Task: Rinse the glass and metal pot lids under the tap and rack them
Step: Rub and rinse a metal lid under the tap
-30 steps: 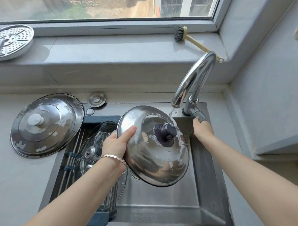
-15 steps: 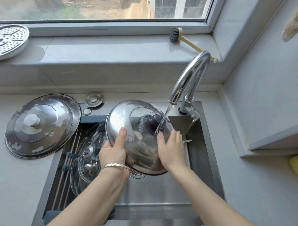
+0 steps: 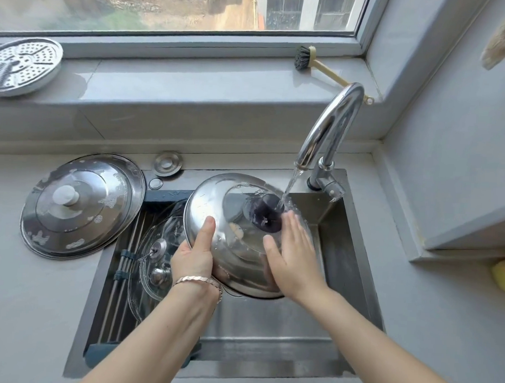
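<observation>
Steel lid (image 3: 215,210): tilted over sink (image 3: 356,239), dark knob (image 3: 266,213) under tap (image 3: 326,133) stream.
L hand (image 3: 195,254): grips lid's left rim, thumb on top.
R hand (image 3: 293,255): flat, fingers spread, palm on lid beside knob; holds nothing.
Glass lids (image 3: 156,245): on rack (image 3: 119,289) in sink's left part, behind steel lid.
Big lid (image 3: 83,205): flat on tabletop (image 3: 23,311), left of sink, suds patches.
Brush (image 3: 312,62): on sill, behind tap.

metal lid (image 3: 215,215) over sink (image 3: 355,253) (glass lids (image 3: 156,245) left), under tap (image 3: 329,128).
</observation>
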